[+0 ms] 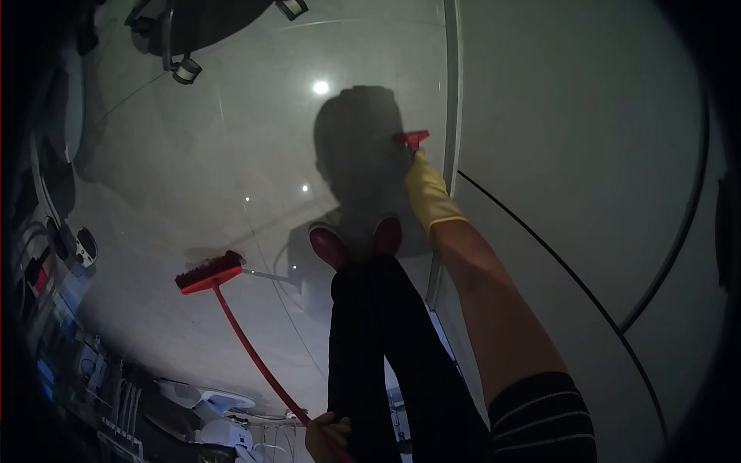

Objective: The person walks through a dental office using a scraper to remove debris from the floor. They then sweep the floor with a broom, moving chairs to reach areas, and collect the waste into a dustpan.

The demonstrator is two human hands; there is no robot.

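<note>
- Left hand point(328, 436), lowest in view, had its fingers wrapped round the red broom point(210, 272) handle; the brush head rested on the glossy floor point(193, 177).
- Right hand point(429, 193), in a yellow glove, gripped a small red scraper point(412, 139) at the wall's edge.

Right hand point(427, 193), in a yellow glove, extended toward 12 o'clock, gripping a red tool point(413, 139) against the floor beside a pale strip point(452, 100). Left hand point(328, 436), bare, at 6 o'clock, closed on the red handle of a broom point(210, 272); its head rests on the tiles at 9 o'clock. Two dark red shoes point(330, 245) stand centre. Black cable point(556, 262) runs at 3 o'clock.
</note>
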